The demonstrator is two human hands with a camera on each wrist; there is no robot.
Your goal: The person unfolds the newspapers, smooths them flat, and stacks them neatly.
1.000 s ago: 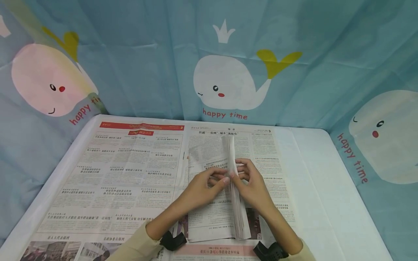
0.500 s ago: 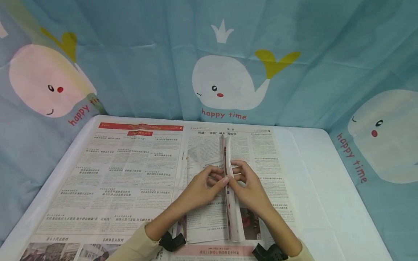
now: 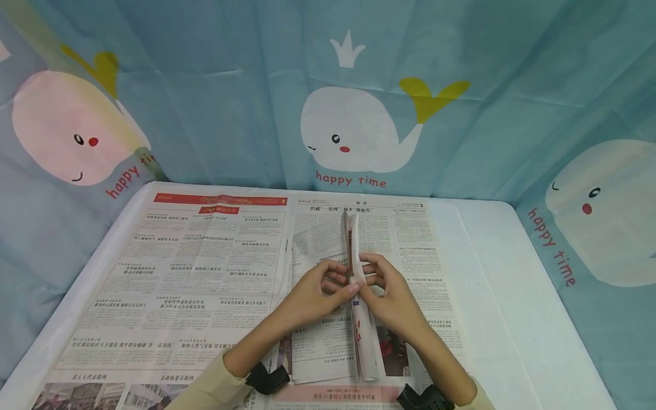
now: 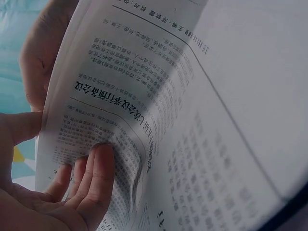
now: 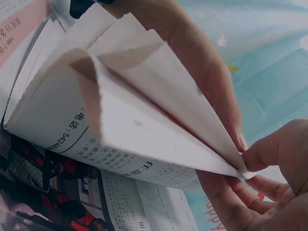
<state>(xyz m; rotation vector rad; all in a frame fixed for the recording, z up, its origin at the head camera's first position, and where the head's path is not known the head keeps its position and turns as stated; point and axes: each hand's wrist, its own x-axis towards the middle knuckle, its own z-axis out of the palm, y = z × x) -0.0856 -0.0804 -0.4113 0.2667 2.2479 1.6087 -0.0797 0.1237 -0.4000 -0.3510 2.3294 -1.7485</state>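
A folded newspaper (image 3: 359, 336) stands on its pages, its upper leaves raised into a narrow upright bundle between both hands in the head view. My right hand (image 3: 389, 293) pinches the raised folded edge between thumb and fingers; in the right wrist view the layers (image 5: 144, 115) fan apart from that pinch. From the left side my left hand (image 3: 320, 290) holds the same edge, its thumb by the right thumb. In the left wrist view its fingers (image 4: 96, 180) press against the printed page (image 4: 106, 96) and its thumb meets the paper's edge.
Under the folded newspaper a spread newspaper (image 3: 195, 273) covers much of the white table (image 3: 492, 296). Bare tabletop shows to the right. Behind the table hangs a blue curtain (image 3: 230, 114) with whale prints. Black wrist cameras (image 3: 269, 378) sit on both wrists.
The raised newspaper leaves have shifted slightly left and turned, so a strip with red print now shows. Both hands keep their hold and have moved a little left with it.
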